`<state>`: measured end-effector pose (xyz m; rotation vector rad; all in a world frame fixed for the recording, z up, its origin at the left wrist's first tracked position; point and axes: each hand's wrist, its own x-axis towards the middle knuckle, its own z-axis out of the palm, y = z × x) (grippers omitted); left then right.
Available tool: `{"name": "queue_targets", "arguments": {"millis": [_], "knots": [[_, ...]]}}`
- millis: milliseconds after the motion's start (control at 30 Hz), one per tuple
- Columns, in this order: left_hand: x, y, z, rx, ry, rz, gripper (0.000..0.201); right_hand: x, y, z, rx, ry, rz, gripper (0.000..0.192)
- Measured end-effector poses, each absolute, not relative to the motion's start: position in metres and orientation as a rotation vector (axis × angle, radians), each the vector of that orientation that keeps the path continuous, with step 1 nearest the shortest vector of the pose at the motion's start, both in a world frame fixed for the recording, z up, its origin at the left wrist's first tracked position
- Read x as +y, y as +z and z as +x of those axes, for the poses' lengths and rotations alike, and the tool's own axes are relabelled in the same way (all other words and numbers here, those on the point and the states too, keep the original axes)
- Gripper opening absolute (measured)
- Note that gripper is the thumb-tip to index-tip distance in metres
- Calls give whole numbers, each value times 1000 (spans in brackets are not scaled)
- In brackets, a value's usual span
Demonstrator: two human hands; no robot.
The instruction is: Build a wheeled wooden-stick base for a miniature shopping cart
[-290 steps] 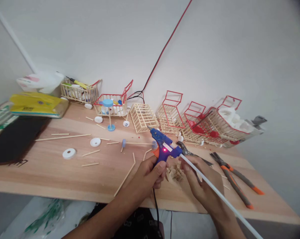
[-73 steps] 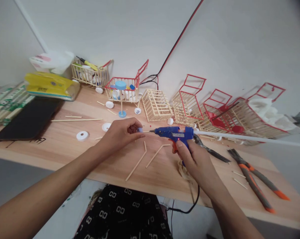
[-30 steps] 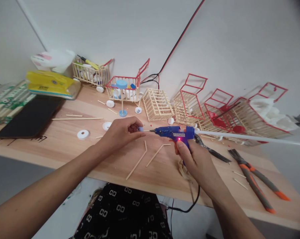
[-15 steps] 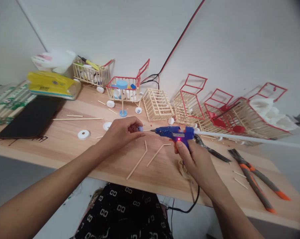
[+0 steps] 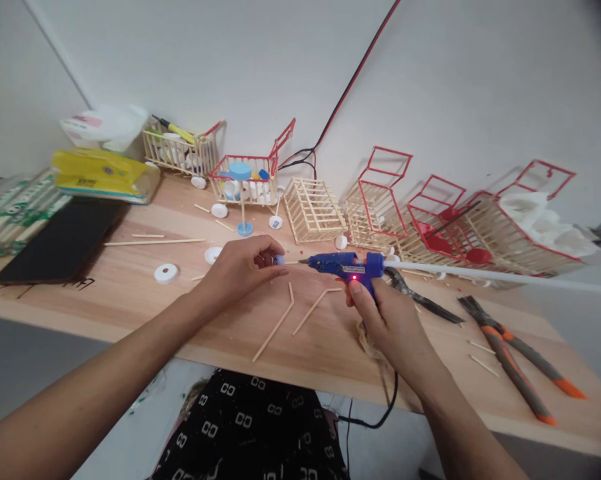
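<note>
My right hand (image 5: pixel 378 307) is wrapped round a blue hot glue gun (image 5: pixel 345 264) with a red light lit on its side and a long white glue stick (image 5: pixel 480 272) out the back. Its nozzle points left, close to my left hand (image 5: pixel 253 260). Between the fingertips of that hand is a small light-blue bottle cap (image 5: pixel 278 259), partly hidden by the fingers. Two bent wooden sticks, one on the left (image 5: pixel 273 327) and one on the right (image 5: pixel 311 312), lie below the nozzle. A white ring-shaped cap (image 5: pixel 166 273) rests left of my left hand.
Along the wall stand several small stick-built carts, among them a red-rimmed cart (image 5: pixel 245 183) and an unpainted frame (image 5: pixel 314 210). Pliers (image 5: pixel 510 360) with orange-grey handles and black cutters (image 5: pixel 430 300) lie at right. At left are a black phone (image 5: pixel 60 237) and a yellow packet (image 5: pixel 103 175).
The glue gun and my right hand have shifted very slightly left. The whole view has drifted a little; both hands keep the same holds.
</note>
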<state>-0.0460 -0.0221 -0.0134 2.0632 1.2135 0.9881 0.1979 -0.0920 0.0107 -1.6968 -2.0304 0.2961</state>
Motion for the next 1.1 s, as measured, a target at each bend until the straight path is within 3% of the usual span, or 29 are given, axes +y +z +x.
{"name": "queue_targets", "arguments": {"millis": [433,767,1100], "knots": [[-20,-19,-46,1225,1041,2003,23,-95,9,201,-1920,433,-1661,39],[-23,-14,-45,1250,1029,1974,22,-99,14,209,-1128,1376,-1314,43],[-20,-15,-47,1279,942,2009,29,-115,34,259,-955,1148,-1371,41]]}}
